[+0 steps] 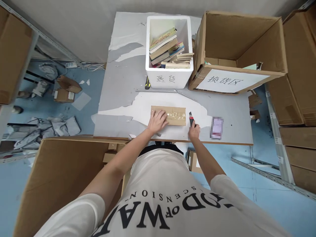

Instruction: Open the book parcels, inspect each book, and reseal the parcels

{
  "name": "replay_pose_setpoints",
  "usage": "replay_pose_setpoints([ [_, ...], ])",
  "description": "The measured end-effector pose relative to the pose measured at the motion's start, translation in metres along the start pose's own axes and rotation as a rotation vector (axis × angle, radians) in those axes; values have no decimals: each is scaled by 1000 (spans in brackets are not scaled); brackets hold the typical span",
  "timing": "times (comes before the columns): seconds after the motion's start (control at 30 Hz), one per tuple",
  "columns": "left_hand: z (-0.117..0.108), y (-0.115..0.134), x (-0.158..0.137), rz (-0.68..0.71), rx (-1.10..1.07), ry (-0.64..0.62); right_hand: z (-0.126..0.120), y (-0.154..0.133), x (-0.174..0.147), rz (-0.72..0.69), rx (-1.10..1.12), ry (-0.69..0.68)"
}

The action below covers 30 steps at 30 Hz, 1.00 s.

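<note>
A small flat cardboard box [176,116] with clear tape across its top lies on the table. My left hand [158,121] grips its left end from above, fingers curled over the top and covering that part. To the right of the box, and apart from it, my right hand [194,131] is closed around a black and red utility knife [191,119]. The knife's tip points away from me. Beneath the box is a white, torn-looking patch of the tabletop [145,100].
At the back stand a white foam box [168,79] of books and a large open carton [229,80]. A yellow-black cutter [147,83] lies beside the foam box. A blurred purple rectangle [217,127] is at right. Another big carton [74,164] stands below the table's left edge.
</note>
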<state>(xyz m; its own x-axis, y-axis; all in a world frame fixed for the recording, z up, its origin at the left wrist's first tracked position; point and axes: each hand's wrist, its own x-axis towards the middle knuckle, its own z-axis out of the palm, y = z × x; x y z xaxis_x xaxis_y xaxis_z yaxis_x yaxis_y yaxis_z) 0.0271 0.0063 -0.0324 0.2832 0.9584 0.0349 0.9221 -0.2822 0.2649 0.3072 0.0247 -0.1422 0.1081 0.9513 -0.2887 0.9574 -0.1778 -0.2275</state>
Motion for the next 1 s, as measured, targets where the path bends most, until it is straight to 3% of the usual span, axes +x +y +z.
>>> replay_pose_setpoints([
  [0.17,7,15,-35,-2,14,-13,1,-3,-3,-38,18,54],
  [0.3,16,16,-44,-17,15,-45,-36,-18,5,-160,137,229],
  [0.4,20,14,-44,-11,-3,-41,-78,-50,15,-472,161,262],
  [0.47,22,13,-44,-7,-21,-35,-99,-78,20,-756,48,133],
  [0.53,23,12,-43,-7,-39,-33,-110,-104,25,-912,-88,17],
  [0.67,23,11,-41,-18,-69,-26,-109,-130,31,-918,-264,-91],
  [0.8,25,10,-42,-8,-85,-27,-106,-135,28,-936,-403,-81],
  [0.9,26,10,-45,-5,-84,-41,-116,-141,32,-933,-455,-124],
  [1.0,27,11,-49,-1,-76,-50,-136,-152,49,-883,-426,-261],
])
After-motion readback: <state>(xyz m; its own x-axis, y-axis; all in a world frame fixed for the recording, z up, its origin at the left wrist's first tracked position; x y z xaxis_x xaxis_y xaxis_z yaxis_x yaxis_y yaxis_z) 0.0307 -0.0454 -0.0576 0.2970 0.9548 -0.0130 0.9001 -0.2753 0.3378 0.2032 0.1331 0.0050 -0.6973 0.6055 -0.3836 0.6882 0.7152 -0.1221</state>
